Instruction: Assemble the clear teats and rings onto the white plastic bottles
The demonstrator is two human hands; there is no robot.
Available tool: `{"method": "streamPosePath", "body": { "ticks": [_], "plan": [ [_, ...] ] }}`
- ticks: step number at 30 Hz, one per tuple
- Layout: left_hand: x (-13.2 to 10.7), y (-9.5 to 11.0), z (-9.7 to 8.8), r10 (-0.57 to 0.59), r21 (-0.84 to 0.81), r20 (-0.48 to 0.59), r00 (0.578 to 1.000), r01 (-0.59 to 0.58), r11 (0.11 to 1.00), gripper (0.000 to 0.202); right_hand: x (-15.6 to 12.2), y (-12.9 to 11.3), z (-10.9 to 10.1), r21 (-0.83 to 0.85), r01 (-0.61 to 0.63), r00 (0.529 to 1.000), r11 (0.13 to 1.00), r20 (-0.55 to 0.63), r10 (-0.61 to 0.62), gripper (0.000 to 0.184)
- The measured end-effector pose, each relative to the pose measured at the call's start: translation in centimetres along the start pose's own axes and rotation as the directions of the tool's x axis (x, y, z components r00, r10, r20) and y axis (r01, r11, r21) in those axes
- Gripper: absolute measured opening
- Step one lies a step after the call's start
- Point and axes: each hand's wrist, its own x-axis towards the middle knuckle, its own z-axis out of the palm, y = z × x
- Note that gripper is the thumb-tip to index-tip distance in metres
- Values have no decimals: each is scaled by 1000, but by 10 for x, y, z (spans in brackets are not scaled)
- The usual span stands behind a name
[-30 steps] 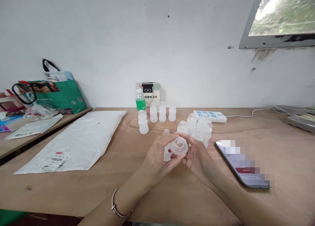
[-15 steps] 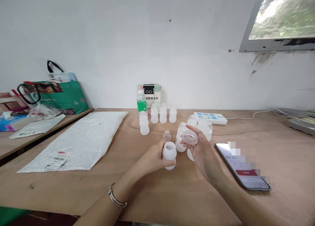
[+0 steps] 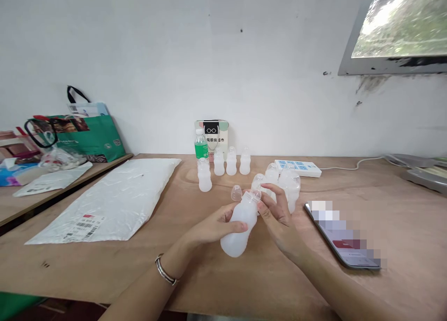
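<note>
My left hand [image 3: 213, 228] is wrapped round a translucent white baby bottle [image 3: 236, 235], which leans with its neck up and to the right. At the bottle's mouth, a clear screw collar with a teat [image 3: 255, 195] is pinched in the fingers of my right hand [image 3: 281, 221]. The fingers partly hide the collar, so I cannot tell how far it sits on the thread. Just behind the bottle's neck, a clear dome cap [image 3: 236, 193] rests on the table. Several more baby bottles [image 3: 289, 186] stand close together beyond my right hand.
Farther back, several capped baby bottles [image 3: 205, 175] stand near a green-labelled water bottle [image 3: 201, 146] and a paper bag [image 3: 220, 137]. A white plastic mailer [image 3: 118, 195] covers the left side. A phone [image 3: 344, 239] and a power strip [image 3: 299, 168] lie on the right.
The collar has moved from beside the bottle onto its mouth with my right hand. My left hand has tilted the bottle, which stood upright before.
</note>
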Motion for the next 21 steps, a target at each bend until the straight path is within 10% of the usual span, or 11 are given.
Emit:
{"method": "streamPosePath", "body": {
  "ticks": [9, 21],
  "plan": [
    [-6, -1, -5, -70, -227, 213, 975, 119, 967, 49, -1, -7, -2, 63, 51, 994, 997, 98, -57, 40],
    [2, -5, -1, 71, 88, -17, 997, -69, 994, 49, -3, 16, 1, 49, -13, 999, 999, -48, 15, 53]
  ]
}}
